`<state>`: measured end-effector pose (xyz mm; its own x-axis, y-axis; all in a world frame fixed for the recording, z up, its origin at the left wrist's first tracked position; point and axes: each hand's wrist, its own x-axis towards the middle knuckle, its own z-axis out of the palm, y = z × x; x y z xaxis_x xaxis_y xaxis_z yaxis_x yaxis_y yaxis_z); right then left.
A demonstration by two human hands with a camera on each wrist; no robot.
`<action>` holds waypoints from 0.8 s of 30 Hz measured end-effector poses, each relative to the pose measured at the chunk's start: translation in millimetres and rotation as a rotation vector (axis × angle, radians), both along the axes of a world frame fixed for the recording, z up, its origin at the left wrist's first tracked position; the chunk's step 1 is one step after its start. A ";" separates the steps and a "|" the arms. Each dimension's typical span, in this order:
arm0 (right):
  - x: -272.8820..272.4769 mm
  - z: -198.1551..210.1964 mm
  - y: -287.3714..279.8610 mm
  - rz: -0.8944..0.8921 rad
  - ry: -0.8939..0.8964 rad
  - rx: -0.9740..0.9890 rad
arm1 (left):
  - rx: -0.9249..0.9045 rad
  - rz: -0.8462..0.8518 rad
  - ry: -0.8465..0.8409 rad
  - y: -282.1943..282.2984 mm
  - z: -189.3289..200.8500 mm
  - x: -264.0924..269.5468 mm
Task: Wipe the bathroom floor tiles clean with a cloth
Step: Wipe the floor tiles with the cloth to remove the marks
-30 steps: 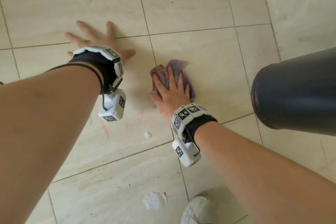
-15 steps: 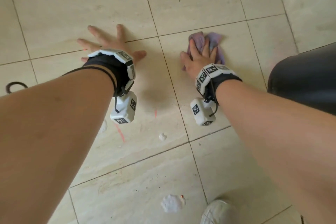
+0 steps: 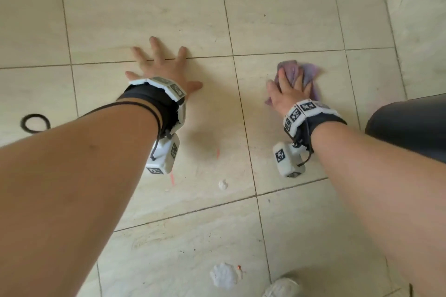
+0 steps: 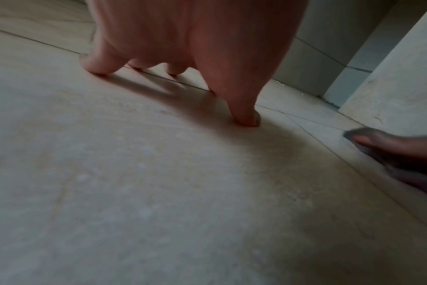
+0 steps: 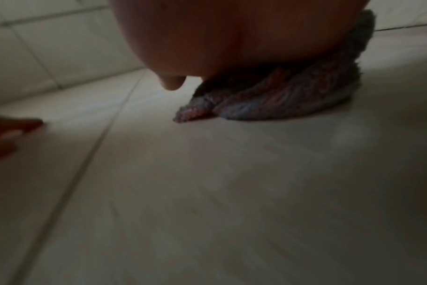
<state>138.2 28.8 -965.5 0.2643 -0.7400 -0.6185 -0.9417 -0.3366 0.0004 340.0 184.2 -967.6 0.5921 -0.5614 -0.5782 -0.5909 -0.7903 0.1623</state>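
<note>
A crumpled purple cloth [image 3: 310,72] lies on the beige floor tiles [image 3: 144,7], right of centre in the head view. My right hand [image 3: 288,90] presses flat on it with straight fingers. In the right wrist view the cloth [image 5: 276,96] bunches under the palm. My left hand [image 3: 161,67] rests spread on the bare tile across a grout line, fingers straight, holding nothing. In the left wrist view its fingertips [image 4: 246,119] touch the floor, and the cloth [image 4: 390,152] shows at the far right.
White blobs [image 3: 223,184] [image 3: 224,275] and red streaks [image 3: 171,177] mark the tiles near my arms. A black hair tie [image 3: 36,123] lies at the left. My knee in dark fabric [image 3: 410,125] is at the right, a white shoe [image 3: 281,288] below. A raised ledge [image 3: 417,19] borders the right.
My right hand has slid the cloth away from the left hand, up and to the right across the grout line. The left hand has stayed planted on the tile.
</note>
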 end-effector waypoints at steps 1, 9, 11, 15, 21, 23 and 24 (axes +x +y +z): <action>23.3 -0.5 -2.4 0.012 -0.027 0.005 | -0.001 0.010 0.003 -2.0 -0.7 -0.6; 11.2 8.4 38.8 0.338 -0.142 0.037 | 0.025 0.063 0.063 -13.3 5.1 5.0; -10.8 11.0 12.3 0.211 -0.093 0.015 | 0.025 0.076 0.069 -14.9 8.5 3.7; 13.6 2.9 -35.8 0.028 -0.033 -0.051 | 0.023 0.100 0.051 -17.8 10.2 -0.2; 88.8 9.9 -66.2 -0.035 -0.086 -0.076 | 0.039 0.102 0.038 -19.7 6.5 -0.8; 104.6 11.9 -59.6 0.047 -0.125 -0.043 | 0.041 0.107 0.039 -20.2 5.6 -0.1; 110.6 13.2 -50.8 0.097 -0.149 -0.004 | 0.040 0.111 0.041 -20.5 5.5 -0.5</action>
